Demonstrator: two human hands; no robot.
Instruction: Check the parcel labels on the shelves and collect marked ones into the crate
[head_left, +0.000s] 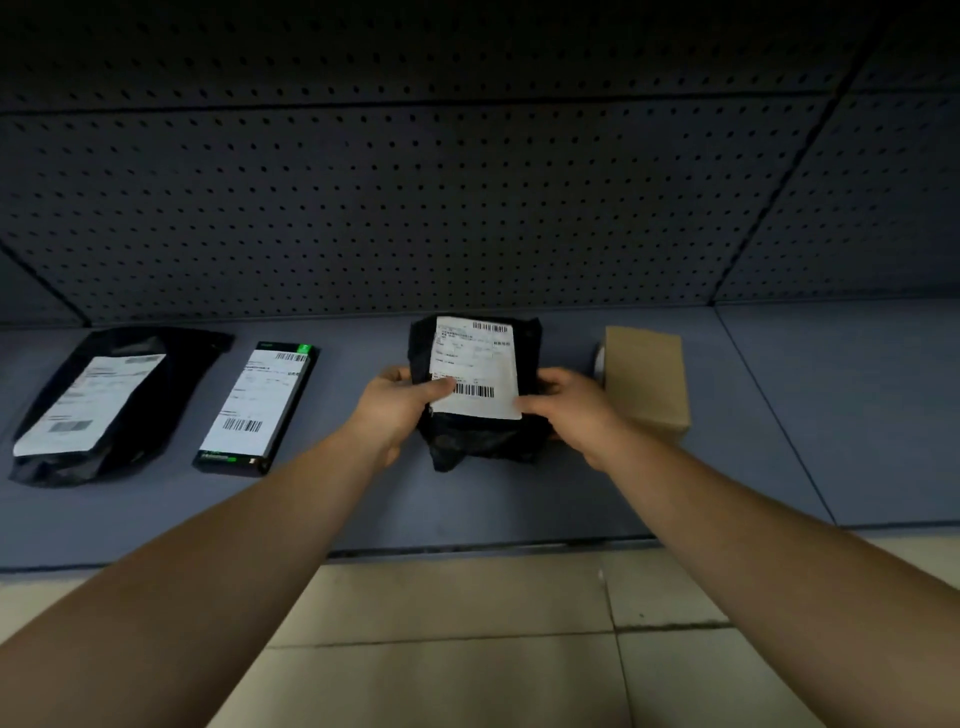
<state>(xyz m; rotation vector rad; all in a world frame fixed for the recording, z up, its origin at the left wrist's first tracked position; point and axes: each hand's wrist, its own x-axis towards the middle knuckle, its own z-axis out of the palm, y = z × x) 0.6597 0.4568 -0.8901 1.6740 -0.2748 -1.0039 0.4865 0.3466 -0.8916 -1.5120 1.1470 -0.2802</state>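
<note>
the black parcel (483, 431) is gripped by the left hand (397, 402) and right hand (571, 405); its label (475, 366) should be tilted up, thumbs kept off print.

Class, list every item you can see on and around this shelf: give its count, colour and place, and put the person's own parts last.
Held parcel: one, black bag with white label, mid-shelf, in both hands.
Flat bag parcel: one, black with white label, far left, lying flat.
Slim box: one, black and green with white label, right of the flat bag.
Cardboard box: one, brown, right of the held parcel; no label visible.
Shelf: one, grey-blue.
Pegboard back panel: grey-blue, perforated, behind the shelf.
Floor tiles: beige, below the shelf.
Left hand: grip on the parcel, thumb on label.
Right hand: grip on the parcel's right edge.
</note>
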